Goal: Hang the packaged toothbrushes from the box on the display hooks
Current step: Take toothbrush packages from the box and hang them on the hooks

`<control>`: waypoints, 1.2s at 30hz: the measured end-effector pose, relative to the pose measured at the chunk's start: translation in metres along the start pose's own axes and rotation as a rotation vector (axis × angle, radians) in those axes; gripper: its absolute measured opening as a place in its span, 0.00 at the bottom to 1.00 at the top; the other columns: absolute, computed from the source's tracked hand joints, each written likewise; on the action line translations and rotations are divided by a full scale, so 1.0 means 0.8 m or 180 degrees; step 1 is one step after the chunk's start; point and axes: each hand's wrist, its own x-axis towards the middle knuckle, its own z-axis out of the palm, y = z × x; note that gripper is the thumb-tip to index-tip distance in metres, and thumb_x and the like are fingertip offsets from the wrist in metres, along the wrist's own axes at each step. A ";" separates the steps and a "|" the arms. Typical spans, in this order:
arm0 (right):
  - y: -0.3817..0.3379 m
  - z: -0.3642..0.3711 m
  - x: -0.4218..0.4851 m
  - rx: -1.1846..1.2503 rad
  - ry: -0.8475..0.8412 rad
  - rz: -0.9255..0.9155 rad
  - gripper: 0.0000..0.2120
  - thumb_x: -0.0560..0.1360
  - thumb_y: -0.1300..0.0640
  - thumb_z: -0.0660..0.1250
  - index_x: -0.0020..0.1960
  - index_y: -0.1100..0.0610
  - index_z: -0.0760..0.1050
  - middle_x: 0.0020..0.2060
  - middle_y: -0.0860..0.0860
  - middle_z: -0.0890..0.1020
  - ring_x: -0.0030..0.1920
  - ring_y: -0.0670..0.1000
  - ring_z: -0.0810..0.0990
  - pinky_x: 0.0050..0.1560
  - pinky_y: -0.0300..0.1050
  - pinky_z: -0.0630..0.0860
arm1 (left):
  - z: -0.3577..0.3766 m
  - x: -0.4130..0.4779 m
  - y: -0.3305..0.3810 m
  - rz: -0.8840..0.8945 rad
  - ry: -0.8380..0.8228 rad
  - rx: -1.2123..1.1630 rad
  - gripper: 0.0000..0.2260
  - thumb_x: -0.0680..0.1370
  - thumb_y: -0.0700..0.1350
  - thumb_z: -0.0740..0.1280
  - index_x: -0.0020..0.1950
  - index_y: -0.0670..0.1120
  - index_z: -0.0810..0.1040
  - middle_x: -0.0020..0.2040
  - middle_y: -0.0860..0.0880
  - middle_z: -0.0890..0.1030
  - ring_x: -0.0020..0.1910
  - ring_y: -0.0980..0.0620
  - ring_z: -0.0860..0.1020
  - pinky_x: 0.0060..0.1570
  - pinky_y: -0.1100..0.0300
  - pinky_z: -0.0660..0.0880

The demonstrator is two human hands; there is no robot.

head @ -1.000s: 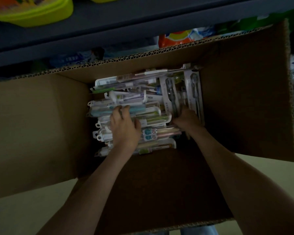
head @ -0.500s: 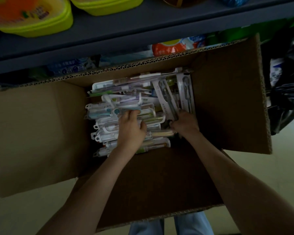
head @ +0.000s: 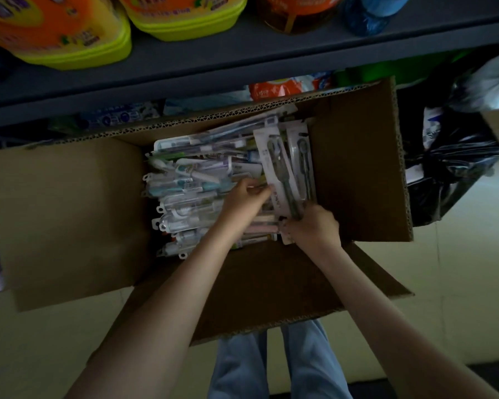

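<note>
An open cardboard box [head: 357,180] stands on the floor under a shelf, filled with several packaged toothbrushes [head: 190,191] lying in a pile. Two grey-carded toothbrush packs [head: 283,174] stand tilted at the right side of the pile. My right hand [head: 311,226] grips the lower end of these grey packs. My left hand [head: 242,200] reaches across the pile, its fingertips pinching at the left edge of the same grey packs. No display hooks are in view.
A dark shelf [head: 242,53] runs above the box, with yellow-green tubs [head: 78,33] and bottles on it. A black plastic bag [head: 450,168] sits right of the box. The box flaps [head: 58,220] spread left, right and toward me. My legs stand below the near flap.
My left hand moved right from the middle of the pile to the grey packs. My right hand took hold of their lower end and tilted them up. The view shifted up.
</note>
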 end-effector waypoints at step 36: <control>0.049 0.093 0.215 0.0930 0.0424 0.0775 0.55 0.66 0.44 0.77 0.78 0.59 0.45 0.76 0.58 0.54 0.75 0.60 0.53 0.72 0.56 0.58 | -0.025 0.050 -0.095 0.0454 0.0317 -0.0094 0.13 0.81 0.43 0.64 0.66 0.47 0.74 0.55 0.55 0.78 0.53 0.58 0.77 0.52 0.64 0.71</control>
